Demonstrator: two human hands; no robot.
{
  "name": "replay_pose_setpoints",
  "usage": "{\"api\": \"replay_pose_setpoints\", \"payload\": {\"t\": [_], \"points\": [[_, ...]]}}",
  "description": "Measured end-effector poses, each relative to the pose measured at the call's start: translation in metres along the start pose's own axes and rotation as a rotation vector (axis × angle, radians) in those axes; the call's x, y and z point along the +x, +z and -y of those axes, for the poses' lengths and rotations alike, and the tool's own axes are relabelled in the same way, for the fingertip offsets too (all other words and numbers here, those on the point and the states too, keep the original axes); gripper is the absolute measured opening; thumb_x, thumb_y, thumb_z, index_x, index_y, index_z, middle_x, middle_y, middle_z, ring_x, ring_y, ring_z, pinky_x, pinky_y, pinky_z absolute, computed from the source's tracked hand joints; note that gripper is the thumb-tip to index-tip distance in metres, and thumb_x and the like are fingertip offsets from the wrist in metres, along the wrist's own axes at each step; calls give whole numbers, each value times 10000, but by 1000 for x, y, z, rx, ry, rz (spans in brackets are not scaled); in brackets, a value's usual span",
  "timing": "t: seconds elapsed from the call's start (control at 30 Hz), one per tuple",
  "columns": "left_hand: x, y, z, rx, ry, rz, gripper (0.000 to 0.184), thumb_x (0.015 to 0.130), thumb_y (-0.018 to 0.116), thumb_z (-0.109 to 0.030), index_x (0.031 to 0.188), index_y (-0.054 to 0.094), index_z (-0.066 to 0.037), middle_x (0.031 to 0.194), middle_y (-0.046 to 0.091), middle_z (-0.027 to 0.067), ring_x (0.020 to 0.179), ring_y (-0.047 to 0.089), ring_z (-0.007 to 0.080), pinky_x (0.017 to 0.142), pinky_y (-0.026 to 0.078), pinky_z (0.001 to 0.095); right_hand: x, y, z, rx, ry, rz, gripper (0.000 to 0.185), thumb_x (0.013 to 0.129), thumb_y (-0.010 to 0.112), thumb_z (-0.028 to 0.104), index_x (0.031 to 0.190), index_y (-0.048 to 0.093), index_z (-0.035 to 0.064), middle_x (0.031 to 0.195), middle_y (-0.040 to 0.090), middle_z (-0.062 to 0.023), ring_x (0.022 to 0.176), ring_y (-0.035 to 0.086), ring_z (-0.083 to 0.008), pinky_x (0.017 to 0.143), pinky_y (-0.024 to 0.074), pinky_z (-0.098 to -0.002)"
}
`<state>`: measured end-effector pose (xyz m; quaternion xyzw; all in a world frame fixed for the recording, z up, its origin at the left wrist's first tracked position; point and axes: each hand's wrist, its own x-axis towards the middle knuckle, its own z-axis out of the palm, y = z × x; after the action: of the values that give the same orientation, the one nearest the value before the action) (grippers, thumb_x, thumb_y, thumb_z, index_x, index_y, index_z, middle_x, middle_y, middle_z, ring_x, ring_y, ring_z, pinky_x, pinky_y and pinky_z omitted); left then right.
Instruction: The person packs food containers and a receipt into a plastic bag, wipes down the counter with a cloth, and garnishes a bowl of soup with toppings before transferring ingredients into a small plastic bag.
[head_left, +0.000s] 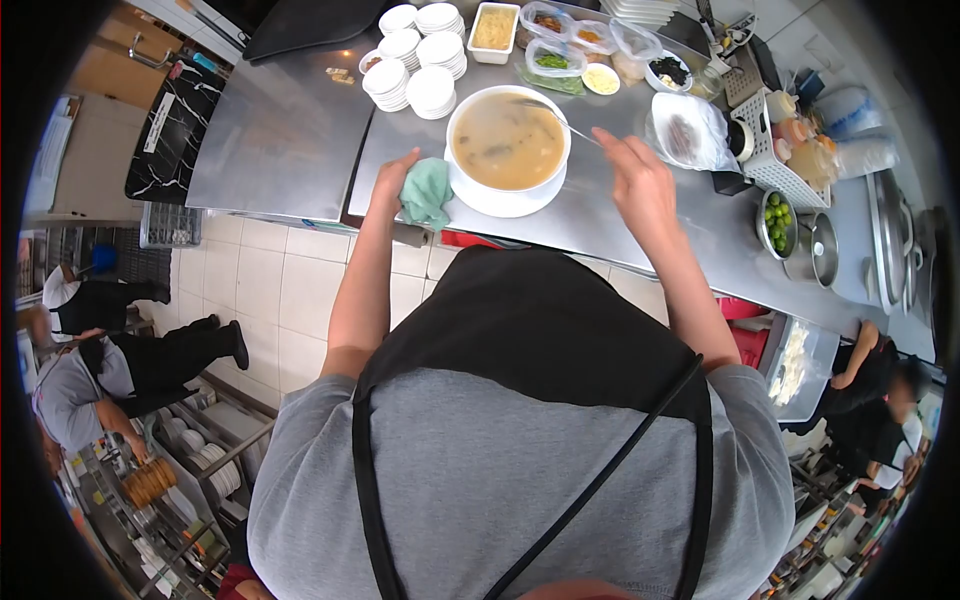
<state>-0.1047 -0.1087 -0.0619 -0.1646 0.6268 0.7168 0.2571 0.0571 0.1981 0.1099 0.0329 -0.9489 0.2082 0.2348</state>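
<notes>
A large white bowl of cloudy tan soup stands on a white plate near the front edge of the steel counter. Left of it, my left hand is closed on a crumpled green cloth, which lies against the plate's side. My right hand, to the bowl's right, pinches the handle of a metal spoon. The spoon slants over the rim, and its head dips into the soup near the far right side. Dark pieces show in the soup.
Stacks of small white dishes stand behind the bowl. Bagged ingredients and a bag-wrapped container sit behind and right. A bowl of limes and a bottle basket are at far right. Co-workers stand beyond the floor at left.
</notes>
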Motion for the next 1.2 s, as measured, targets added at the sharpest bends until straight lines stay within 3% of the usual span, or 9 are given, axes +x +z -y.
{"api": "replay_pose_setpoints", "payload": {"t": [0.43,0.63,0.73,0.87,0.93,0.97,1.03,1.1,1.2], "points": [[0,0,-1,18,6,13,395,812,593,-257,951,553,111,853,614,159,711,608,224,635,487,321,-30,34,-10,44,4,-256,417,647,494,-113,986,626,90,716,514,-82,632,524,-242,577,436,-328],[1,-3,4,-55,26,68,326,836,559,-239,896,575,81,821,620,149,697,614,213,621,497,317,-35,39,-16,-41,100,-108,461,577,541,-86,982,629,115,754,539,-72,691,556,-262,583,453,-347],[9,-9,8,-55,-8,145,335,854,525,-261,912,577,64,843,622,139,728,617,218,654,503,325,-44,39,-47,337,286,-191,274,788,478,-51,997,618,57,735,582,-33,604,498,-136,531,397,-265],[2,-3,1,-30,-39,110,350,847,540,-273,917,576,69,841,622,145,725,619,226,651,505,330,-67,1,-121,659,652,-378,204,865,479,108,988,619,25,693,568,47,553,399,-22,473,310,-182],[7,-6,2,-10,-46,118,358,850,535,-277,931,571,70,854,621,150,739,619,231,664,503,333,-77,-45,-153,630,813,-648,218,821,464,32,965,625,-1,748,617,-58,734,533,-136,733,417,-265],[9,-9,3,-14,-44,102,363,854,530,-278,946,565,71,870,618,154,754,618,237,678,501,337,-85,-75,-166,494,887,-703,238,802,458,14,973,624,-5,762,627,-56,786,552,-138,773,421,-279],[9,-7,3,-20,-41,89,368,857,524,-280,960,558,72,886,616,157,769,617,243,692,499,342,-121,-109,-238,0,592,-957,279,764,468,9,1006,605,-4,775,640,-101,794,590,-214,749,448,-328],[5,-4,-1,-12,-81,85,376,861,517,-283,976,549,75,905,612,164,784,615,250,704,496,347,-136,-159,-256,-241,959,-964,251,734,465,3,923,630,-10,788,628,-158,801,594,-296,754,454,-361],[8,-6,3,-38,-76,77,363,860,518,-279,963,558,67,888,615,157,771,616,247,699,496,343,-184,-191,-338,-745,1157,-712,195,705,497,51,815,645,-13,819,615,-202,787,593,-352,724,471,-416]]}}
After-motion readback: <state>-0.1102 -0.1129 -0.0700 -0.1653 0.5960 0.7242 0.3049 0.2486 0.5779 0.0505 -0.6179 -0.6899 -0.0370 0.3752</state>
